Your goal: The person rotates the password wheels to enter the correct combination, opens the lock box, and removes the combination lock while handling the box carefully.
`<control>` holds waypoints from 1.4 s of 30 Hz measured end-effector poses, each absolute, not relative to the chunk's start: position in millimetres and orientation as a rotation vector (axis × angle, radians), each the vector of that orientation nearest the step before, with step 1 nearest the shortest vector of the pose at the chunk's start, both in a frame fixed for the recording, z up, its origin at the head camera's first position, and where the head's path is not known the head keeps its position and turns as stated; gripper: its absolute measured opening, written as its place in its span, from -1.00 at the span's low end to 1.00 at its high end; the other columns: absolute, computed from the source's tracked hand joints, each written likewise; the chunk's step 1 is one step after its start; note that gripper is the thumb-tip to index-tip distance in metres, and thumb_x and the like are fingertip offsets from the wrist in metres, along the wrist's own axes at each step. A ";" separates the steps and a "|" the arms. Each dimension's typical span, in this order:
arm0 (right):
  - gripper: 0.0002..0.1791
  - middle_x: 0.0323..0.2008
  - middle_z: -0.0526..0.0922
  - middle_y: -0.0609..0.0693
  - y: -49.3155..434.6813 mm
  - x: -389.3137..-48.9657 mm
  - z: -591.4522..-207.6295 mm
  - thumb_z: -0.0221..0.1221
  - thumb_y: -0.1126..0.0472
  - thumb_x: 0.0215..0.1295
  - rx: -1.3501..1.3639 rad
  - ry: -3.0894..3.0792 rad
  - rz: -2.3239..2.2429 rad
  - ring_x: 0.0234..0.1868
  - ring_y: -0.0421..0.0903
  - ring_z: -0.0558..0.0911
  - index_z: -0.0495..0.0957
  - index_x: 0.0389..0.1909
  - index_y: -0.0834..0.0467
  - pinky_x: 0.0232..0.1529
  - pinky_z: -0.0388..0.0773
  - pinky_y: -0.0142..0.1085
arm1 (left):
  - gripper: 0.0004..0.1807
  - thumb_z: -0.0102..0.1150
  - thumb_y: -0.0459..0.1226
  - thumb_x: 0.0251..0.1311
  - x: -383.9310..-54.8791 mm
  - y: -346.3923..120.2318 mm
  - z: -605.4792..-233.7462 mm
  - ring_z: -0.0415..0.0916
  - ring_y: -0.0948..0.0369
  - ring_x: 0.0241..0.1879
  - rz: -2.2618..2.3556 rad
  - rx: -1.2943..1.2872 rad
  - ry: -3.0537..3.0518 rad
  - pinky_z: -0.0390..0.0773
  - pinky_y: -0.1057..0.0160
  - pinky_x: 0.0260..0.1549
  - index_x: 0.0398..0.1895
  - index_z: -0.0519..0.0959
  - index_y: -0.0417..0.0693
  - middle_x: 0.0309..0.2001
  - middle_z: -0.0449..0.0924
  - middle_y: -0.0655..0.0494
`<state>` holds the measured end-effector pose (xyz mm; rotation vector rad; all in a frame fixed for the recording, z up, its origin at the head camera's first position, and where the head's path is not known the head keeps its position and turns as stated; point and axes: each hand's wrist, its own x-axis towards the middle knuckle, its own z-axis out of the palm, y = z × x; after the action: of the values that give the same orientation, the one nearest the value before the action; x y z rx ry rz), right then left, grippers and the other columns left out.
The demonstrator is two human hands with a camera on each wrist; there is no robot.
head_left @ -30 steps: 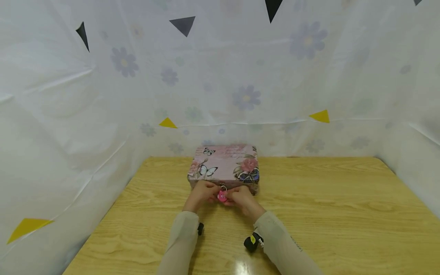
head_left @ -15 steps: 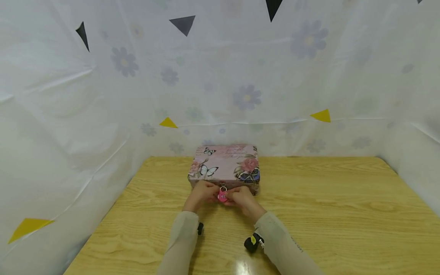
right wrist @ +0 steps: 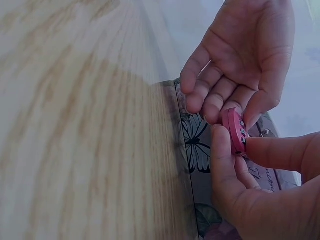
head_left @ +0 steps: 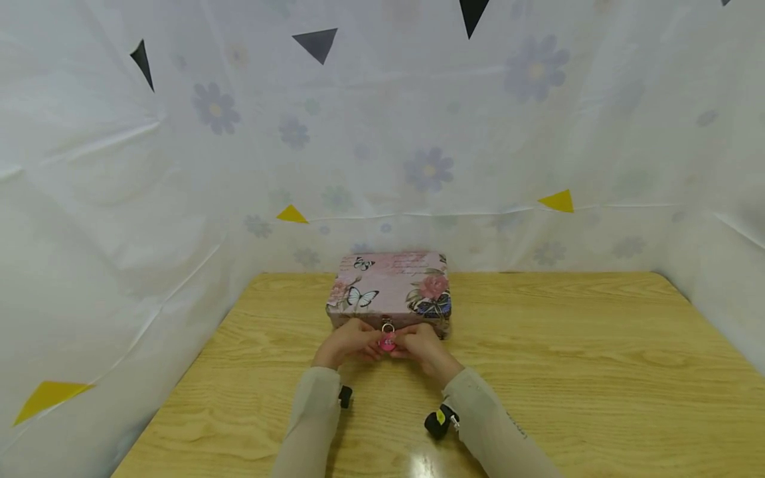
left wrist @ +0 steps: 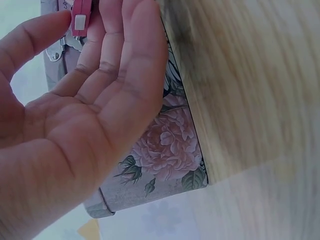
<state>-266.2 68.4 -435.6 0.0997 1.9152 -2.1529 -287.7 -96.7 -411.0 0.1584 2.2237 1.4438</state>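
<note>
A pink combination padlock with a silver shackle hangs at the front clasp of a pink box printed with flowers and butterflies. My right hand pinches the padlock's body between thumb and fingers from the right. From the other side my left hand holds it too, the thumb at the row of number dials and the fingers behind. Those dials face the left thumb on the padlock in the right wrist view. The left wrist view shows the left palm turned up; the numbers are too small to read.
The box stands near the back edge of a wood-grain table. White flowered sheeting surrounds the table at the back and sides, with black and yellow triangles on it. A black wrist camera hangs by the right sleeve.
My left hand has shifted slightly toward me and left, and its lower fingers now show beneath the padlock. The right hand and the box stay where they were.
</note>
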 end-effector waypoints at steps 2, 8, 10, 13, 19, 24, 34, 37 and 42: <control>-0.81 -0.36 0.61 0.18 68.5 -266.3 -435.4 0.04 0.52 0.28 0.096 1.913 -2.155 -0.48 -0.13 0.61 0.48 -0.18 0.62 -0.29 0.66 -0.24 | -0.68 0.06 -0.28 0.33 -288.0 -96.2 -410.6 0.62 0.14 -0.45 1.438 0.149 2.220 0.64 0.04 -0.20 -0.22 0.59 -0.48 -0.41 0.66 -0.17; -0.81 -0.40 0.60 0.15 68.6 -267.8 -435.2 0.03 0.53 0.27 0.074 1.899 -2.165 -0.49 -0.14 0.60 0.47 -0.19 0.63 -0.28 0.67 -0.23 | -0.71 0.04 -0.31 0.34 -288.9 -95.1 -409.0 0.58 0.18 -0.49 1.454 0.102 2.189 0.65 0.07 -0.22 -0.26 0.59 -0.45 -0.44 0.64 -0.12; -0.81 -0.41 0.60 0.14 68.9 -268.7 -434.7 0.02 0.53 0.28 0.067 1.895 -2.163 -0.50 -0.15 0.60 0.47 -0.19 0.63 -0.28 0.66 -0.23 | -0.72 0.02 -0.33 0.34 -289.3 -95.0 -408.6 0.57 0.19 -0.51 1.466 0.101 2.178 0.65 0.08 -0.24 -0.27 0.58 -0.46 -0.46 0.63 -0.10; -0.78 -0.42 0.61 0.12 69.4 -271.0 -434.3 0.02 0.51 0.30 0.055 1.886 -2.144 -0.50 -0.16 0.60 0.47 -0.16 0.63 -0.27 0.66 -0.25 | -0.73 0.03 -0.34 0.33 -289.8 -95.1 -408.6 0.56 0.19 -0.53 1.485 0.106 2.161 0.66 0.10 -0.26 -0.29 0.58 -0.48 -0.50 0.62 -0.07; -0.73 -0.43 0.61 0.05 71.2 -274.5 -435.9 -0.01 0.47 0.34 -0.002 1.873 -2.089 -0.50 -0.20 0.59 0.46 -0.10 0.64 -0.31 0.64 -0.33 | -0.76 0.01 -0.40 0.30 -289.4 -94.3 -407.6 0.55 0.19 -0.52 1.497 0.110 2.127 0.65 0.13 -0.27 -0.25 0.56 -0.51 -0.49 0.60 -0.06; -0.77 -0.45 0.59 -0.01 71.9 -273.8 -437.3 0.01 0.46 0.33 -0.077 1.849 -2.076 -0.49 -0.24 0.57 0.46 -0.14 0.61 -0.34 0.61 -0.40 | -0.77 -0.04 -0.48 0.24 -288.4 -94.3 -406.7 0.56 0.16 -0.51 1.487 0.135 2.108 0.66 0.12 -0.29 -0.23 0.55 -0.55 -0.46 0.62 -0.12; -0.78 -0.44 0.54 0.00 72.1 -272.0 -439.8 -0.01 0.47 0.32 -0.087 1.849 -2.064 -0.49 -0.23 0.54 0.43 -0.15 0.59 -0.35 0.58 -0.42 | -0.77 -0.03 -0.40 0.31 -286.8 -92.0 -407.9 0.57 0.16 -0.55 1.482 0.145 2.123 0.67 0.07 -0.32 -0.27 0.55 -0.49 -0.51 0.61 -0.08; -0.78 -0.44 0.54 0.00 71.4 -270.9 -440.4 -0.01 0.46 0.31 -0.079 1.832 -2.061 -0.48 -0.22 0.54 0.44 -0.14 0.57 -0.33 0.58 -0.40 | -0.78 -0.03 -0.40 0.31 -286.4 -90.5 -408.6 0.57 0.15 -0.55 1.485 0.133 2.131 0.67 0.07 -0.33 -0.30 0.54 -0.45 -0.52 0.61 -0.09; -0.79 -0.41 0.54 0.02 69.9 -269.0 -440.8 -0.02 0.48 0.29 -0.061 1.794 -2.096 -0.44 -0.22 0.54 0.43 -0.14 0.57 -0.29 0.58 -0.41 | -0.79 -0.04 -0.41 0.29 -286.9 -88.8 -410.3 0.58 0.15 -0.56 1.491 0.105 2.141 0.67 0.10 -0.36 -0.34 0.55 -0.42 -0.53 0.61 -0.09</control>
<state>-269.0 69.9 -440.8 -0.0613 1.7939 -2.0956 -286.9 -88.8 -410.3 0.1053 2.1409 1.4905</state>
